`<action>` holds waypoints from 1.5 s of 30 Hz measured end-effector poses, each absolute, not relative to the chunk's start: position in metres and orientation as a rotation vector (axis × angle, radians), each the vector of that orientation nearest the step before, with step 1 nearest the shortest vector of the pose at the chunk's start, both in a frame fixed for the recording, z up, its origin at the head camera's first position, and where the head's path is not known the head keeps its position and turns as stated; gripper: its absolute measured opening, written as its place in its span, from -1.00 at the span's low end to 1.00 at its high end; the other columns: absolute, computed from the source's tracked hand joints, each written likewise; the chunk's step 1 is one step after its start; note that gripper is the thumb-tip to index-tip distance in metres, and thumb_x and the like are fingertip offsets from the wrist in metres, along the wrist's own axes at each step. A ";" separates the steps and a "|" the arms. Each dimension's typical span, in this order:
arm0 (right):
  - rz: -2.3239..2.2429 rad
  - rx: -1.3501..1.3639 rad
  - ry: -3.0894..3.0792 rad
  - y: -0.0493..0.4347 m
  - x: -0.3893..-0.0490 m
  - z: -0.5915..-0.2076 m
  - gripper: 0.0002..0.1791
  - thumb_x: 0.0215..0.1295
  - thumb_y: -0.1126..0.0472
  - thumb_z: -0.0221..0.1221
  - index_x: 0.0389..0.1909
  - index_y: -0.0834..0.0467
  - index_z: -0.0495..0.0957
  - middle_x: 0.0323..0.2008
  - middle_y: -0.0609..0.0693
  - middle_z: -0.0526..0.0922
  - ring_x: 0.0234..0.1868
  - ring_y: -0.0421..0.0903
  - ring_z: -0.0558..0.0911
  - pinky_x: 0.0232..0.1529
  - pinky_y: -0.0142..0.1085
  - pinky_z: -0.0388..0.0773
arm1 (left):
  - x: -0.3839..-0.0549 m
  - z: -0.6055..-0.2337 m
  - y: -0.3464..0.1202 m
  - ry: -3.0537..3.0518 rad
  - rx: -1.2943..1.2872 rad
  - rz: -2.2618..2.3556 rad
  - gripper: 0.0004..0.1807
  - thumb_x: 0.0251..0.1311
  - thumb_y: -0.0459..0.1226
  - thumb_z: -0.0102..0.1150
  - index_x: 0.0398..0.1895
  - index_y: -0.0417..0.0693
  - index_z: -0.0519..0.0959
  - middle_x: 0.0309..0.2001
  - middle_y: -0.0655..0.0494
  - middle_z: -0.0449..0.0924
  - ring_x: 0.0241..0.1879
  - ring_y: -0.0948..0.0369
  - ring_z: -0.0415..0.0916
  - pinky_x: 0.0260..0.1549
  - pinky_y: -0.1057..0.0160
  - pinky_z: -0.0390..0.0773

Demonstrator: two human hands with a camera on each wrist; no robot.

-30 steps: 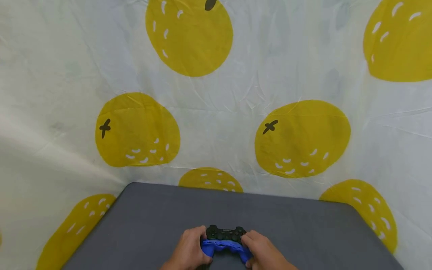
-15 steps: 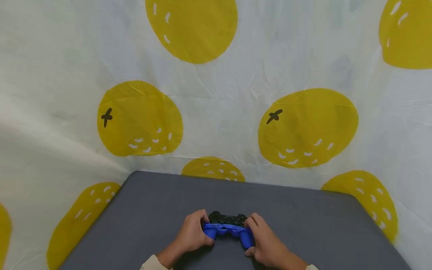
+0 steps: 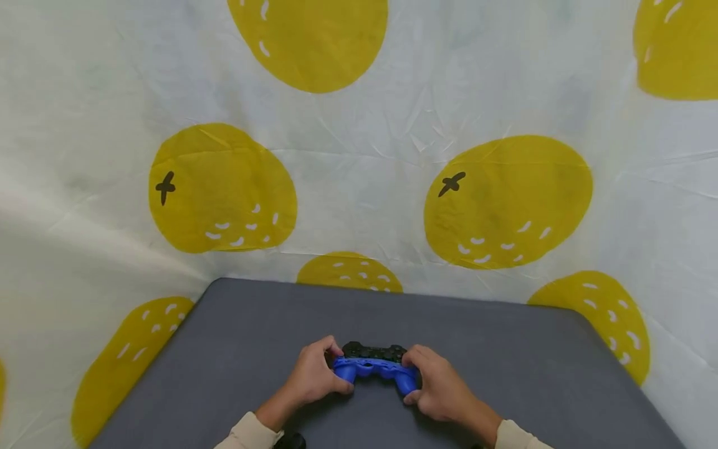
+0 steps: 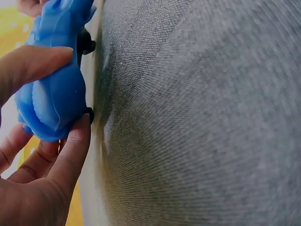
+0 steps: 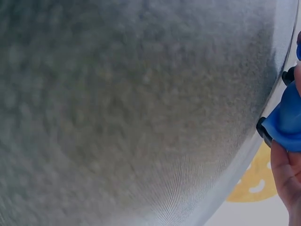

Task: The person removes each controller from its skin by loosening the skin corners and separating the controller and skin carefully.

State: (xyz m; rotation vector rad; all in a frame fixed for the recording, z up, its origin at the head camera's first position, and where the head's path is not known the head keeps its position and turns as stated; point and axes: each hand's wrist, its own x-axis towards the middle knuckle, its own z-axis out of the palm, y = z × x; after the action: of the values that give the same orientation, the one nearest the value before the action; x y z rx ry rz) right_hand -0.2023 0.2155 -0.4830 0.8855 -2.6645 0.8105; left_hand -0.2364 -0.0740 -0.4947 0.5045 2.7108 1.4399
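A black game controller [image 3: 373, 353] lies across the middle of the head view, with a blue rubbery cover [image 3: 373, 368] along its near side and over both handles. My left hand [image 3: 316, 373] grips the left handle, thumb on the near side and fingers at the far corner. On the other handle, my right hand [image 3: 440, 386] holds the cover in the same way. Up close in the left wrist view, thumb and fingertips pinch the blue cover [image 4: 56, 99], with dark controller parts behind it. Only a corner of the cover [image 5: 288, 115] and some fingers show in the right wrist view.
Under the hands is a grey cloth-covered table [image 3: 269, 318] with rounded far corners. A white fabric sheet [image 3: 359, 199] printed with yellow fruit hangs behind it and along both sides. A small dark rounded object [image 3: 290, 441] shows by the left sleeve.
Both hands and the controller sit higher in the head view, and the sleeves have come into sight. The controller's black face appears more foreshortened. Both hands keep their hold.
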 end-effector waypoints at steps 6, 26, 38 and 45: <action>0.845 0.848 -2.737 0.218 -0.203 -0.482 -0.45 -0.09 0.27 0.64 -0.14 -0.03 0.53 -0.22 -0.25 0.54 -0.25 -0.32 0.46 -0.24 -0.36 0.49 | -0.235 -0.494 -0.073 2.658 0.480 1.451 -0.43 -0.34 -0.22 0.77 -0.24 0.03 0.57 -0.17 0.13 0.68 -0.21 0.21 0.54 -0.30 0.24 0.56; 1.047 0.735 -2.584 0.212 -0.205 -0.490 -0.42 -0.23 0.40 0.64 -0.20 0.00 0.56 -0.26 -0.22 0.54 -0.21 -0.30 0.53 -0.16 -0.24 0.64 | -0.236 -0.491 -0.073 2.386 0.243 1.748 -0.38 -0.36 -0.46 0.72 -0.15 -0.17 0.57 -0.16 -0.06 0.61 -0.21 0.12 0.53 -0.34 0.23 0.60; 1.043 0.799 -2.658 0.211 -0.202 -0.490 -0.54 -0.07 0.38 0.59 -0.22 0.03 0.57 -0.28 -0.22 0.58 -0.26 -0.36 0.50 -0.24 -0.35 0.55 | -0.242 -0.495 -0.078 2.424 0.333 1.744 -0.45 -0.35 -0.40 0.77 -0.24 -0.13 0.62 -0.31 0.05 0.66 -0.31 0.15 0.58 -0.38 0.19 0.62; 1.014 0.786 -2.704 0.211 -0.202 -0.489 -0.47 -0.04 0.32 0.60 -0.10 -0.04 0.55 -0.17 -0.22 0.51 -0.15 -0.29 0.47 -0.13 -0.33 0.53 | -0.239 -0.497 -0.080 2.378 0.351 1.799 -0.56 -0.28 -0.42 0.73 -0.34 -0.22 0.62 -0.47 0.10 0.53 -0.44 0.17 0.48 -0.51 0.27 0.50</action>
State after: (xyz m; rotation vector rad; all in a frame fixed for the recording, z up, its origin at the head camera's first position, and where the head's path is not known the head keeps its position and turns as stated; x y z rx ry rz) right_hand -0.2023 0.2107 -0.4892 0.7855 -2.7042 1.0143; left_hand -0.2395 -0.0795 -0.4970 0.3509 2.3784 1.7989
